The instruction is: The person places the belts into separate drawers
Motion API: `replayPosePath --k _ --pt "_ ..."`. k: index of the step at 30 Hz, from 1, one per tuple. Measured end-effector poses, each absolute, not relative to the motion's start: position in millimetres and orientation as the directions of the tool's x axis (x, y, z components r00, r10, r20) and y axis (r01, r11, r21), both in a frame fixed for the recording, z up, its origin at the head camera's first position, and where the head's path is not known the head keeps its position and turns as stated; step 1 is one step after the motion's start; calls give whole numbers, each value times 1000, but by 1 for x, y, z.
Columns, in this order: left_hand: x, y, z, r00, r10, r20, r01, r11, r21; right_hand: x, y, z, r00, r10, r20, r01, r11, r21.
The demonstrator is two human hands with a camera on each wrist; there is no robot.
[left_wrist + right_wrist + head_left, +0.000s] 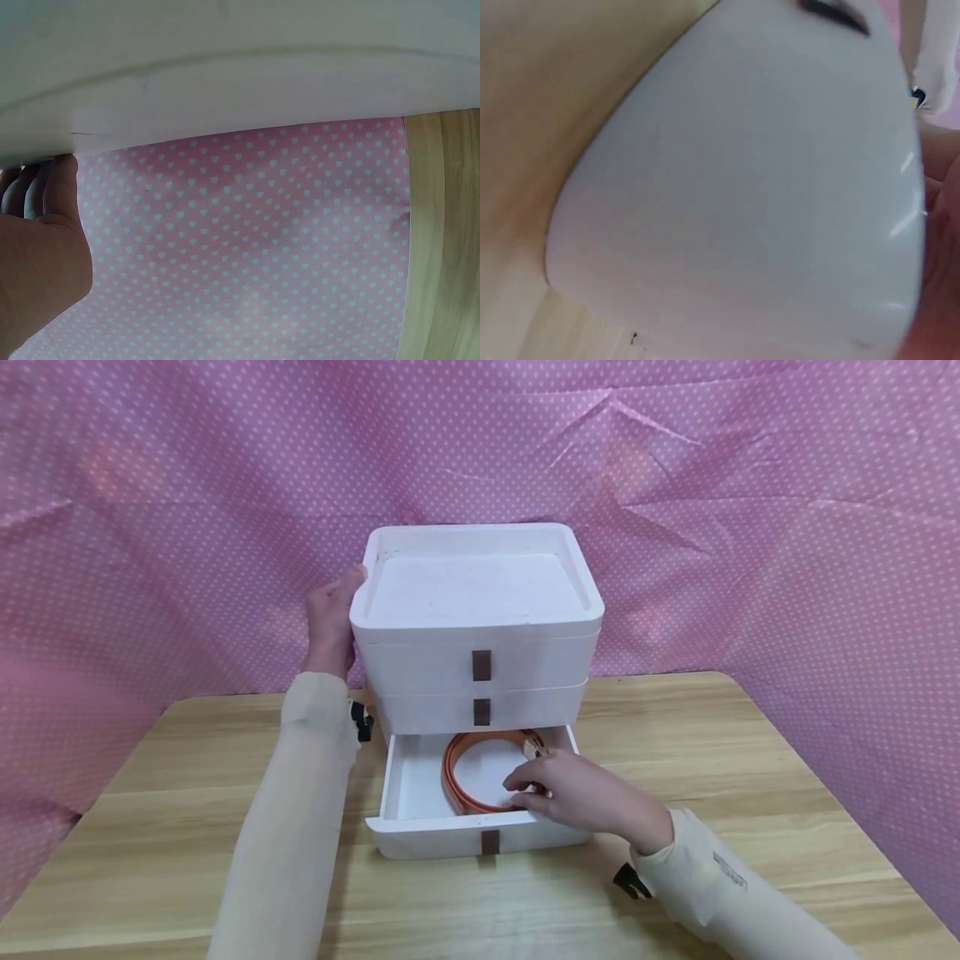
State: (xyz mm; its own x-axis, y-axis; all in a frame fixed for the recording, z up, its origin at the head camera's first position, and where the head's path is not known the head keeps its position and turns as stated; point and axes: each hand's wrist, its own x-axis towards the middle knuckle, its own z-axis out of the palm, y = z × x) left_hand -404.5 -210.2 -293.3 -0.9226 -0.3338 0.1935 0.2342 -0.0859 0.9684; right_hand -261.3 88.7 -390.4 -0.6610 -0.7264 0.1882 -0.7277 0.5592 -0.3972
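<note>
A white box of stacked drawers (480,664) stands on the table, its bottom drawer (431,839) pulled out. Inside that drawer lies a coiled orange-brown belt (450,777) with a light metal buckle (532,748). My left hand (330,618) rests against the upper left side of the box; in the left wrist view its fingers (61,191) touch the white side. Over the right part of the drawer hovers my right hand (573,789), fingers loosely bent beside the belt, nothing visibly held. In the right wrist view the drawer front (742,180) hides most of that hand.
The box has a shallow tray top (480,589) and two upper drawers, pushed in, with brown pull tabs (482,666). A wooden table (675,752) lies beneath. Pink dotted cloth (675,485) hangs behind and at both sides.
</note>
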Motion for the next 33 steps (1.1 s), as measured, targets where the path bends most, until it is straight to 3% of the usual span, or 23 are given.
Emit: replayPosePath --k 5,11,18,25,33 --pt "-404 -210 -292 -927 -322 191 227 -78 971 -236 90 -379 -719 -654 237 -679 586 -442" --pt "-401 -210 -291 -928 -316 198 228 -59 972 -206 84 -365 -733 -603 314 -662 527 -532" --pt "-402 -210 -293 -926 -325 192 225 -65 972 -187 77 -375 -762 -636 122 -507 470 -723" --pt "-404 -211 -295 -921 -333 202 239 -72 968 -191 73 -394 -748 -663 -26 -417 499 -760" --pt "-405 -209 -295 -917 -336 216 256 -78 964 -197 77 -413 -703 -693 -160 -104 322 -941"
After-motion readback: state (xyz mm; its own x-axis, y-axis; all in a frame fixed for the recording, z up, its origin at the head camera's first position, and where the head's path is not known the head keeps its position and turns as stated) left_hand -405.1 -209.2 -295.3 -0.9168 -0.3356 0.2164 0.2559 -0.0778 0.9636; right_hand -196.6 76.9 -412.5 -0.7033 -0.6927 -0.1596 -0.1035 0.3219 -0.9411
